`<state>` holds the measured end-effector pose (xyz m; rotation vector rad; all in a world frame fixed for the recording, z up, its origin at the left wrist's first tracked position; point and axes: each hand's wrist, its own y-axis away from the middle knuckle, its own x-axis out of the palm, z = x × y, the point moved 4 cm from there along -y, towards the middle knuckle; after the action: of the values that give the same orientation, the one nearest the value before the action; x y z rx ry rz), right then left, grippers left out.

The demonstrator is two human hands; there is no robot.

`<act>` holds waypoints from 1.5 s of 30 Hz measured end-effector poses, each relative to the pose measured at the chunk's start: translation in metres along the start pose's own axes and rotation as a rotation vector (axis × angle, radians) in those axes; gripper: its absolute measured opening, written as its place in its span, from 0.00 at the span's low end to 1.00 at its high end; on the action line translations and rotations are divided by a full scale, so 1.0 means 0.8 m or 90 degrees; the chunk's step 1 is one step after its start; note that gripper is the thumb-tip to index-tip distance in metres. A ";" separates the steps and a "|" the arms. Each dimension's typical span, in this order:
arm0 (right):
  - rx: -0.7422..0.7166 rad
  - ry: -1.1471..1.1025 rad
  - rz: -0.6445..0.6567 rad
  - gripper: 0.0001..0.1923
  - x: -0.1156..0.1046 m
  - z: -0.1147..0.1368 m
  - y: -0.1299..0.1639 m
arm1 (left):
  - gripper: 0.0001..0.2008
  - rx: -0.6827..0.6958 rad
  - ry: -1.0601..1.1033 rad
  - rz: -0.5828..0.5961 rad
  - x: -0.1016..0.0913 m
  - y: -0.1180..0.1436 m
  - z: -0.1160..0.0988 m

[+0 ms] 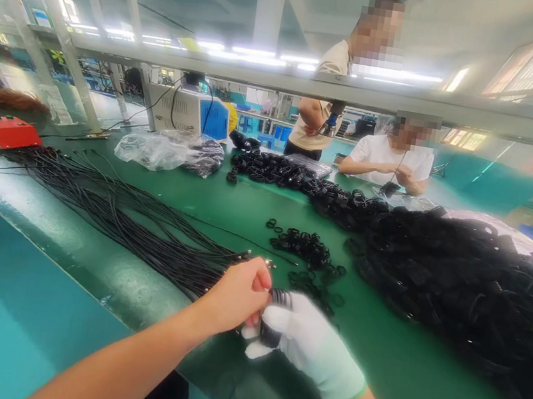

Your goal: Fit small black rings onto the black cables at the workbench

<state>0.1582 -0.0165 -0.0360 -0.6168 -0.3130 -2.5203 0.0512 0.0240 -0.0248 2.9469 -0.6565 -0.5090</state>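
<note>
My left hand [236,292] is bare and my right hand [309,341], in a white glove, meets it just above the near edge of the green table [243,216]. Between them they hold a small coiled black cable [279,299] with loops wound tight. Its lower part is hidden behind my fingers. Just left of my hands lies a long bundle of straight black cables [132,219] with metal tips pointing toward me. A scatter of small black rings [306,250] lies just beyond my hands.
A big heap of coiled black cables [460,284] fills the table's right side. Clear plastic bags [168,149] and a white-and-blue machine [186,111] sit at the back left, a red button box [7,130] far left. Two people work across the table, one standing [325,101], one seated [389,158].
</note>
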 end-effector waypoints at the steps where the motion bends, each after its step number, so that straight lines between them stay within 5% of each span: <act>1: 0.002 0.013 0.000 0.13 0.002 0.001 0.000 | 0.06 -0.013 0.010 -0.004 0.001 0.000 0.002; 10: 0.009 0.033 -0.086 0.14 -0.003 -0.017 0.000 | 0.05 0.023 -0.133 -0.041 0.004 -0.002 0.007; 14: 0.022 -0.026 -0.054 0.15 -0.007 -0.027 0.001 | 0.09 0.082 -0.176 -0.014 -0.004 0.001 0.002; 24: 0.024 -0.063 -0.056 0.14 -0.017 -0.037 -0.006 | 0.07 0.060 -0.247 -0.066 0.008 -0.014 0.007; 28: 0.020 -0.076 -0.128 0.13 -0.041 -0.028 -0.001 | 0.08 0.105 -0.253 0.015 -0.003 -0.029 0.004; 32: -0.082 -0.174 -0.229 0.19 -0.084 0.006 0.018 | 0.08 0.166 -0.356 0.044 -0.021 -0.071 0.002; 37: -0.104 -0.201 -0.333 0.22 -0.116 0.025 0.039 | 0.05 0.217 -0.474 0.065 0.015 -0.129 0.015; 41: -0.084 -0.192 -0.314 0.23 -0.111 0.020 0.032 | 0.05 0.253 -0.519 0.109 0.048 -0.144 0.027; 45: -0.078 -0.170 -0.328 0.22 -0.107 0.014 0.024 | 0.05 0.261 -0.522 0.086 0.035 -0.141 0.026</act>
<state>0.2378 0.0081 -0.0662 -1.0366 -0.4662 -2.9629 0.1132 0.1137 -0.0693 2.9181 -1.1202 -1.7897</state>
